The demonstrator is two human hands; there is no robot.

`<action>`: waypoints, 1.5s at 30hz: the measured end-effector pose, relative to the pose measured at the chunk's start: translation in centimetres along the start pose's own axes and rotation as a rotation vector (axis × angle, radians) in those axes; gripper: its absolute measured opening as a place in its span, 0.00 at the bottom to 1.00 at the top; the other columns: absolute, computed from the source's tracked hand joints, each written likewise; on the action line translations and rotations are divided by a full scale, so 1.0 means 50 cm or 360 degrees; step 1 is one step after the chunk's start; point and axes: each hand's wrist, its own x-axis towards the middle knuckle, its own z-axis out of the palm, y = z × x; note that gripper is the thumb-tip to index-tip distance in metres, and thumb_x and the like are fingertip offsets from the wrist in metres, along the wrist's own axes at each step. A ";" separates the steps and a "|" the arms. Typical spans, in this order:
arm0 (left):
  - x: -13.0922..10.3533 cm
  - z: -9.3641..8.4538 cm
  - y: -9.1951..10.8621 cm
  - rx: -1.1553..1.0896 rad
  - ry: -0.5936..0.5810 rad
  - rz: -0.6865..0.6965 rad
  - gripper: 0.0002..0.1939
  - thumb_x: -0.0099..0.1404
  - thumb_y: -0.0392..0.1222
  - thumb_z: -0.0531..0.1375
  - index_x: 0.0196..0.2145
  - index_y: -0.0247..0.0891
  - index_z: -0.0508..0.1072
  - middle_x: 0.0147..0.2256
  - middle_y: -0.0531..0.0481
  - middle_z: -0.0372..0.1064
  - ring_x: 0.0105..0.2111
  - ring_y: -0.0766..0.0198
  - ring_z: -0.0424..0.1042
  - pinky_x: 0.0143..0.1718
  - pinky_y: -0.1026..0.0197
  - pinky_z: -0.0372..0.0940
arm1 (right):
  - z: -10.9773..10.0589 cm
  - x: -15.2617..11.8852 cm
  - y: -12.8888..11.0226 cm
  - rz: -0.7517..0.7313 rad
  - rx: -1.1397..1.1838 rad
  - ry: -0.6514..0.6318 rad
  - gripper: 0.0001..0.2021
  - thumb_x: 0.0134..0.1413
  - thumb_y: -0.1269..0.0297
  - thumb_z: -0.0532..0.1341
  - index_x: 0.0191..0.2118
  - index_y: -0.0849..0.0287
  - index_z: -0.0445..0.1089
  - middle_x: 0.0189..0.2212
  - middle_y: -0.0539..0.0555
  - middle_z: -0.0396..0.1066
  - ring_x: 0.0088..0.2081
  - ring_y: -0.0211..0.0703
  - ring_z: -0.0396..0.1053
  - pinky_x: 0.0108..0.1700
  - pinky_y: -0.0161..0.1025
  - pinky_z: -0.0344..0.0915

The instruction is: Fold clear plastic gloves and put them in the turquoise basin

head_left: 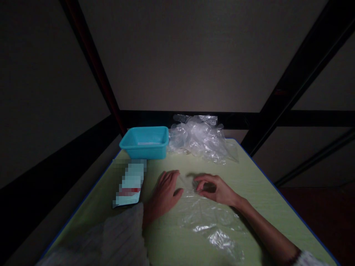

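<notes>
A thin, clear plastic glove [205,220] lies crumpled on the table, stretching toward the near edge. My left hand [168,190] rests open beside its far end, fingers spread and palm down. On the other side, my right hand [215,188] is curled, thumb and fingers closing on a bit of the clear film near the glove's far end. Where the film runs between these fingertips is hard to see. Beyond both hands is a heap of similar clear disposable gloves [199,135].
A blue plastic basin [146,152] stands at the back left of the pale green table [244,173]. A phone [130,183] with a blurred screen lies left of my left hand. Dark beams [280,85] and a wall enclose the table's back.
</notes>
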 end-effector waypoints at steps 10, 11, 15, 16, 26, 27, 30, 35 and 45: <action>0.002 -0.013 0.013 -0.0113 -0.0096 0.0119 0.26 0.53 0.28 0.56 0.50 0.38 0.59 0.48 0.42 0.68 0.50 0.54 0.65 0.58 0.46 0.52 | -0.007 0.002 -0.010 -0.0052 -0.0498 -0.0062 0.09 0.56 0.64 0.58 0.43 0.58 0.70 0.41 0.58 0.74 0.44 0.48 0.69 0.48 0.46 0.63; 0.002 -0.013 0.014 -0.0104 -0.0107 0.0110 0.25 0.53 0.28 0.56 0.50 0.38 0.59 0.48 0.42 0.67 0.50 0.54 0.65 0.57 0.45 0.53 | -0.007 0.002 -0.009 -0.0056 -0.0539 -0.0107 0.10 0.55 0.64 0.59 0.44 0.57 0.69 0.44 0.58 0.73 0.46 0.49 0.69 0.49 0.48 0.62; 0.001 -0.013 0.015 -0.0103 -0.0122 0.0079 0.27 0.53 0.30 0.57 0.51 0.37 0.58 0.49 0.40 0.66 0.52 0.52 0.63 0.56 0.44 0.54 | -0.013 0.000 -0.006 -0.0058 -0.0620 -0.0173 0.17 0.49 0.63 0.64 0.47 0.56 0.68 0.47 0.58 0.72 0.48 0.52 0.67 0.52 0.51 0.60; 0.001 -0.013 0.015 -0.0106 -0.0124 0.0075 0.27 0.53 0.30 0.57 0.51 0.37 0.58 0.50 0.39 0.65 0.52 0.52 0.63 0.55 0.44 0.55 | -0.016 -0.001 -0.006 -0.0057 -0.0626 -0.0172 0.19 0.48 0.63 0.65 0.47 0.56 0.68 0.47 0.58 0.71 0.49 0.52 0.67 0.52 0.51 0.60; -0.004 -0.014 -0.001 0.0057 0.0202 0.0026 0.27 0.53 0.31 0.57 0.52 0.36 0.60 0.43 0.42 0.71 0.45 0.52 0.68 0.51 0.48 0.62 | -0.056 -0.019 0.000 0.0026 -0.1019 0.0007 0.17 0.60 0.65 0.51 0.54 0.57 0.64 0.39 0.58 0.75 0.41 0.49 0.71 0.47 0.51 0.64; -0.005 -0.013 -0.005 0.0076 0.0238 0.0019 0.27 0.54 0.31 0.56 0.52 0.36 0.60 0.42 0.42 0.71 0.44 0.53 0.69 0.49 0.48 0.63 | -0.058 -0.020 0.002 0.0030 -0.1072 0.0019 0.17 0.60 0.66 0.50 0.53 0.58 0.64 0.39 0.58 0.75 0.41 0.50 0.72 0.46 0.51 0.65; -0.004 -0.008 -0.015 0.0122 0.0295 0.0015 0.26 0.56 0.31 0.55 0.53 0.34 0.59 0.41 0.41 0.71 0.43 0.52 0.70 0.48 0.48 0.65 | -0.061 -0.021 0.012 0.0035 -0.1183 0.0076 0.18 0.60 0.66 0.49 0.53 0.60 0.64 0.39 0.59 0.75 0.40 0.50 0.72 0.47 0.53 0.64; 0.002 0.002 -0.025 0.0068 0.0252 -0.0009 0.28 0.56 0.31 0.55 0.55 0.34 0.55 0.49 0.37 0.66 0.49 0.49 0.66 0.50 0.45 0.63 | -0.060 -0.022 0.028 0.0083 -0.1284 0.0153 0.19 0.59 0.66 0.50 0.55 0.57 0.63 0.41 0.58 0.75 0.43 0.50 0.71 0.52 0.55 0.59; 0.009 0.004 -0.035 0.0014 0.0217 -0.0067 0.28 0.55 0.31 0.56 0.54 0.35 0.57 0.49 0.38 0.65 0.50 0.49 0.65 0.53 0.42 0.58 | -0.054 -0.022 0.027 0.0092 -0.1248 0.0110 0.18 0.57 0.68 0.52 0.54 0.57 0.63 0.44 0.59 0.73 0.44 0.51 0.70 0.54 0.57 0.57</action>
